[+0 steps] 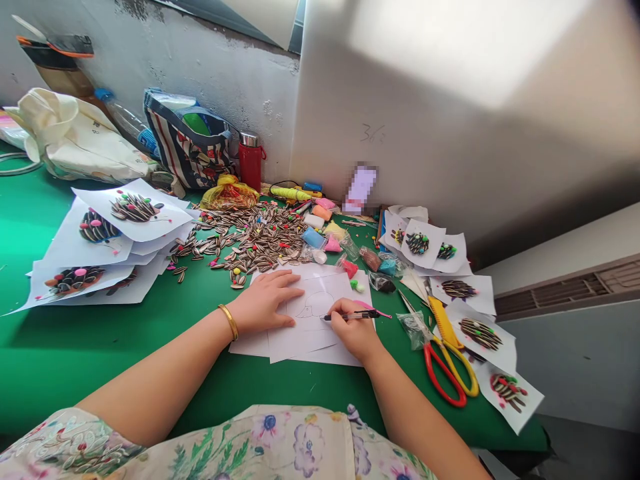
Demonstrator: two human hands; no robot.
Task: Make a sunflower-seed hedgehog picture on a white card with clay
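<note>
White paper sheets (300, 343) lie overlapped on the green table in front of me. My left hand (267, 299) rests flat on the top sheet, fingers spread, with a gold bangle on the wrist. A black pen (367, 314) is held in my right hand (353, 327), its tip touching the paper. Thin lines on the sheet form a rounded outline with a small shape at its lower left. Just beyond the sheets is a wide pile of striped sunflower seeds (270, 237).
Seed-decorated cards lie at left (100, 233) and right (480, 333). Scissors (445, 360) and a yellow cutter (444, 320) are right of my right hand. Coloured clay packets (314, 238), a red bottle (251, 163) and bags (190, 143) stand toward the wall.
</note>
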